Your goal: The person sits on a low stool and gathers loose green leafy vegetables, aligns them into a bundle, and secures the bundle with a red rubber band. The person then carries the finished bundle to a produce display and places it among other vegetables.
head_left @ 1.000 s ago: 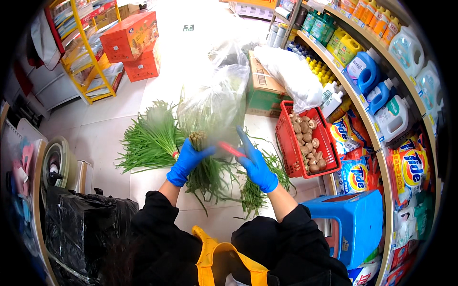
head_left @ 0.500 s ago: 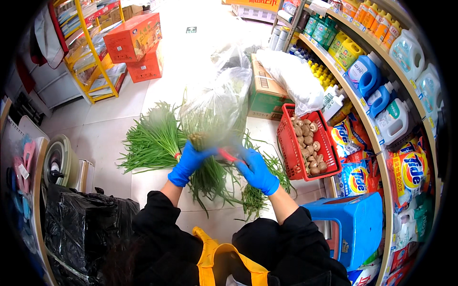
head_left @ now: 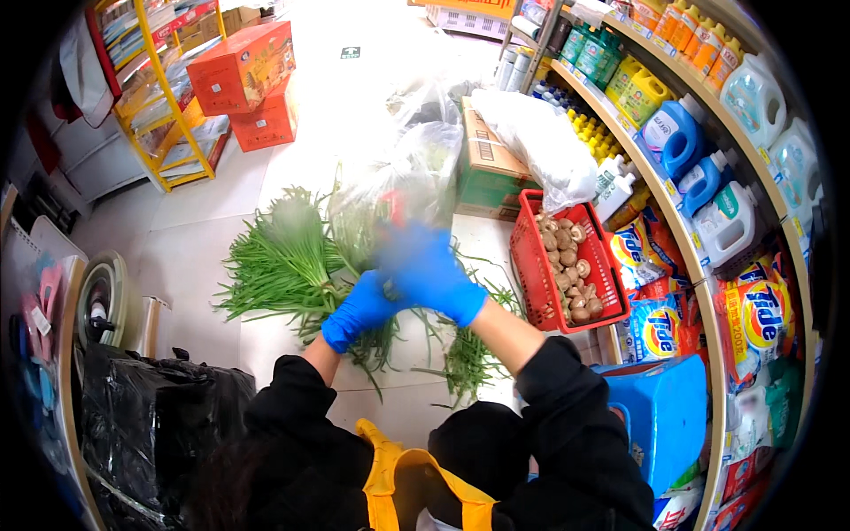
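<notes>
Blue-gloved left hand point(head_left: 365, 307) clenched round a bunch of leafy green stalks point(head_left: 375, 348); blue-gloved right hand point(head_left: 438, 276) overlaps it, blurred, grip unclear. Another long-leaved green bunch point(head_left: 276, 257) lies left.

One wide fisheye view looked steeply down and forward from the wearer's head, close above the yellow apron point(head_left: 381, 482) at its lower edge, taking in the tiled floor point(head_left: 199, 221) and, bending along its right rim, the detergent shelves point(head_left: 715, 323).
</notes>
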`<act>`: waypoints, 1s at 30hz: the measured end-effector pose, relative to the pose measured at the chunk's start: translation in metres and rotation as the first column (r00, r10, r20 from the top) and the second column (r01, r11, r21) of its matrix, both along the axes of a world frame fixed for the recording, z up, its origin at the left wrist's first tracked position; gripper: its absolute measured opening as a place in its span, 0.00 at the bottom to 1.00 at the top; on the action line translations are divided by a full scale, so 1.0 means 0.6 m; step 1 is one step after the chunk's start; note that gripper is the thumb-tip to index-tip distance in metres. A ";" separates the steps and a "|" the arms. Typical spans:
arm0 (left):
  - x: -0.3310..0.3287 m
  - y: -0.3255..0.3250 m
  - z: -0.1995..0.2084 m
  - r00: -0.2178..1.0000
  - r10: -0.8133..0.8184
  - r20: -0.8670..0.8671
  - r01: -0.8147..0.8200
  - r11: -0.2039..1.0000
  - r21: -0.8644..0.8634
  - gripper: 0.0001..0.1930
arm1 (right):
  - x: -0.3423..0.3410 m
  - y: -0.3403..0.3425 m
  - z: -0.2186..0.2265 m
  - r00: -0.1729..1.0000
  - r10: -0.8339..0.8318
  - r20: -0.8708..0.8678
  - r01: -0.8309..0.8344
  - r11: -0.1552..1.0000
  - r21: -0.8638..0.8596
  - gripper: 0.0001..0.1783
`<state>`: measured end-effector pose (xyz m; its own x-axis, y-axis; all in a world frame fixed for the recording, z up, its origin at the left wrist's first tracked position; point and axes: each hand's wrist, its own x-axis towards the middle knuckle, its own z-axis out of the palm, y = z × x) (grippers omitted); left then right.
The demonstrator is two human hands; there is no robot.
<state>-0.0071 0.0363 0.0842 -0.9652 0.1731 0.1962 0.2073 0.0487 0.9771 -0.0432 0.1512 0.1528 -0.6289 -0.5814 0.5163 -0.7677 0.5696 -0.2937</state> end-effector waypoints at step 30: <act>0.000 -0.064 -0.018 0.981 -0.032 0.194 -0.060 0.891 0.449 0.09 | 0.034 0.107 0.012 0.733 0.321 0.600 0.052 0.853 -0.520 0.32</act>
<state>-0.0071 -0.0024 0.0736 -0.9934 0.0964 0.0621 0.0178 -0.4048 0.9142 -0.0228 0.2156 0.1602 -0.8415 -0.4844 0.2391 -0.3338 0.1183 -0.9352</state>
